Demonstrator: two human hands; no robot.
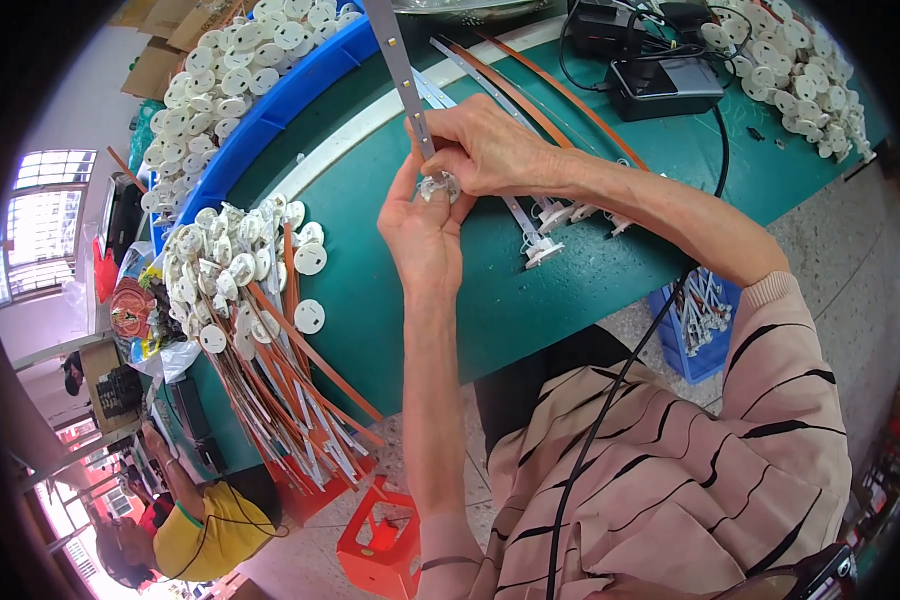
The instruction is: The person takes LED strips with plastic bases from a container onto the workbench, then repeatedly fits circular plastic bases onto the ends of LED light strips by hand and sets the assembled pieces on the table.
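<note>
A narrow silver LED strip (400, 75) with small yellow chips rises from between my two hands toward the far edge of the table. At its lower end is a small white plastic cap (438, 187), partly covered by my fingers. My left hand (422, 240) is closed round the cap from below. My right hand (490, 150) reaches in from the right, its thumb and fingers pinching the strip's end just above the cap. Just right of my hands, several strips with white end caps (543, 250) lie on the green table (370, 290).
At left lies a bundle of brown and silver strips (300, 400) with white caps. Behind it, a blue tray (220, 165) holds many white discs. A black device (663, 88) with cables stands far right. A blue bin (705, 375), red stool (380, 545) and person in yellow (215, 530) are nearby.
</note>
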